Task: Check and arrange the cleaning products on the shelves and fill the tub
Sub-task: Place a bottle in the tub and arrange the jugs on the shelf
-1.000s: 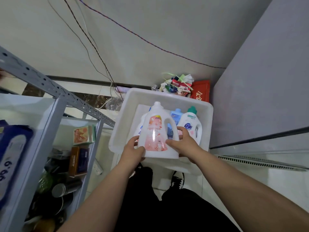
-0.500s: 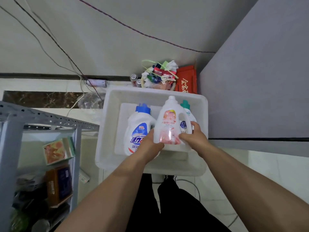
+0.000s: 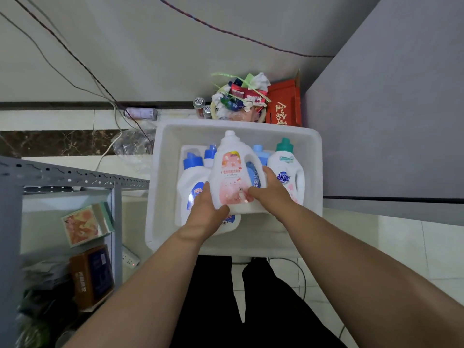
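"White plastic, pink label — that pink-label bottle is the one I'd watch. The left hand has its fingers wrapped round the lower left corner, and the right hand grips the right side by the handle."

"Is it in the tub yet?"

"Inside the tub walls, upright, middle of the row: blue-capped bottle close on the left, green-capped bottle just beside on the right. Whether its base is down I can't tell — the hands hide it."

"So what goes wrong?"

"Tight slot. Pushed down crooked, I'd guess it tips the blue-capped bottle, or rides up on a neighbour and leans. Both grips sit low on a smooth body, and neither hand looks hooked through the handle. If it's full, it could slip onto the pale blue bottle at the far side."

"And the tub itself?"

"I can't see what carries it, so a hard shove might shift it."
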Motion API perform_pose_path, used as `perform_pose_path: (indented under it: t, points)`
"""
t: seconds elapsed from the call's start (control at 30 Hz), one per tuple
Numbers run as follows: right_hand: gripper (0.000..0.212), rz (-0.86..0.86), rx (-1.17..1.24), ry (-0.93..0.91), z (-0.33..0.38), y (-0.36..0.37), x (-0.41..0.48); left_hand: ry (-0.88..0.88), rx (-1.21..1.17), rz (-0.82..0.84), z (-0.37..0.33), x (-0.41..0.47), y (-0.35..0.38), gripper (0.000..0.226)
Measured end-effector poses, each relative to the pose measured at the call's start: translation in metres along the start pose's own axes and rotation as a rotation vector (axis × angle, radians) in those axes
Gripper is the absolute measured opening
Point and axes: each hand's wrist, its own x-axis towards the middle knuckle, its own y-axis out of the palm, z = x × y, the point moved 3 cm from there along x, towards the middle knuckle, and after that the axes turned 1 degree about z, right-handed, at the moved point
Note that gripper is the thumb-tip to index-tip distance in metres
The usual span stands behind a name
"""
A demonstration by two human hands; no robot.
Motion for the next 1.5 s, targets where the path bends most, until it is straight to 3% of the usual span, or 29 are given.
perform_pose_path:
  t: [0.1, 0.27, 0.47, 0.93, 1.13, 1.3, 1.5]
  points:
    - [0.076, -0.035, -0.077, 0.017, 0.001, 0.001, 0.003, 0.028, 0.064, -0.036, 0.0, 0.005, 0.002, 0.067]
    - [0.052, -0.11, -0.172, -0.033, -0.004, -0.002, 0.005, 0.067, 0.112, -0.027, -0.006, 0.013, 0.007, 0.058]
    - [0.058, -0.108, -0.238, -0.049, -0.01, -0.002, 0.011, 0.077, 0.291, -0.04, -0.008, 0.016, 0.008, 0.073]
    - [0.072, -0.049, -0.506, -0.116, -0.005, 0.002, -0.006, 0.127, 0.492, -0.02, -0.019, 0.005, 0.004, 0.073]
    - [0.07, 0.023, -0.774, -0.363, 0.009, -0.001, -0.047, 0.29, 0.682, -0.111, -0.025, -0.028, -0.007, 0.07]
    - [0.066, 0.067, -0.878, -0.594, 0.042, 0.002, -0.088, 0.397, 0.732, -0.282, -0.039, -0.081, -0.022, 0.062]
    - [0.059, 0.139, -0.982, -0.952, 0.096, 0.033, -0.145, 0.33, 0.732, -0.578, -0.039, -0.17, -0.065, 0.056]
